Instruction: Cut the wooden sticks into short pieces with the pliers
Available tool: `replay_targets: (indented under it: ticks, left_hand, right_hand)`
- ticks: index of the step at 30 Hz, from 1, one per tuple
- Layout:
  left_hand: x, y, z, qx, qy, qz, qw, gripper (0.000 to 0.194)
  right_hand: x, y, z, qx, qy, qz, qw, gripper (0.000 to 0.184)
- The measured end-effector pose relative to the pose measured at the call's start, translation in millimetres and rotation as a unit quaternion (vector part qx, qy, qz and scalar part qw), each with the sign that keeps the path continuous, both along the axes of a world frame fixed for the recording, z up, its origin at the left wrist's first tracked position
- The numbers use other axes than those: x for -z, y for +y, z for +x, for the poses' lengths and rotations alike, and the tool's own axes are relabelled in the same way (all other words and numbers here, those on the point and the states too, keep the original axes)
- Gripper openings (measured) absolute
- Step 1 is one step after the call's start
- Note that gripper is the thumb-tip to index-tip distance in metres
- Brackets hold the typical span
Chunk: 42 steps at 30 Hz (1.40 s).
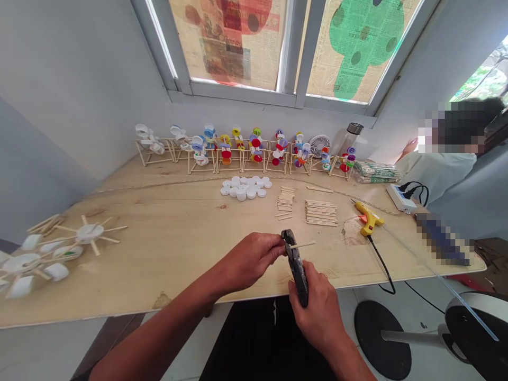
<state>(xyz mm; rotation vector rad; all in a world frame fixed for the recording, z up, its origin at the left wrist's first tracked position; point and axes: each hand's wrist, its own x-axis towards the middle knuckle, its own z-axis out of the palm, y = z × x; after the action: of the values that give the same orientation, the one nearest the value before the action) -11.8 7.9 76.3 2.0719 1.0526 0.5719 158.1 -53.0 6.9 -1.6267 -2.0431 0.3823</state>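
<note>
- My left hand is closed, pinching a wooden stick at the head of a black cutter. From here, I cannot tell whether the cutter's jaws are biting the stick.
- My right hand is wrapped firmly around the cutter's handles, apparently to supply the squeeze while my left hand steadies the stick.
- The cutter is held just above the table, near its front edge.
- Beyond the cutter, loose sticks lie in neat stacks, probably sorted for quick picking. White bottle caps sit in a cluster further left.
- To the cutter's right, a yellow glue gun lies on its side, seemingly kept within reach.
- Far beyond the cutter, stick-and-cap models stand in a row, likely set back out of the way.
- To the cutter's left, a spoked cap wheel rests on the table.
- Far to the cutter's right, a co-worker stands apart.
</note>
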Motion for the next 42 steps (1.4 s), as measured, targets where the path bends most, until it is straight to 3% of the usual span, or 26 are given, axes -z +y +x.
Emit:
replay_targets:
  ticks: [8,14,21,27,42]
  left_hand:
    - [1.8,3,-3,0.006,0.001,0.005,1.000,0.028]
    - [0.4,5,-4,0.010,0.023,0.018,1.000,0.028]
    - [-0.7,9,-5,0.004,0.036,0.031,0.999,0.028]
    - [2.7,17,-6,-0.015,0.041,-0.001,0.999,0.030]
    - [12.2,32,-6,0.001,0.015,-0.027,1.000,0.029]
  right_hand:
    - [6.9,1,-5,0.012,-0.024,0.011,1.000,0.007]
    - [10.9,2,-7,0.016,-0.023,-0.032,0.999,0.004]
    - [8.0,5,-10,0.025,-0.018,-0.061,0.998,0.004]
    - [4.4,11,-11,0.008,0.034,-0.081,0.996,0.009]
    - [6.9,26,-8,-0.008,0.065,-0.075,0.995,0.011]
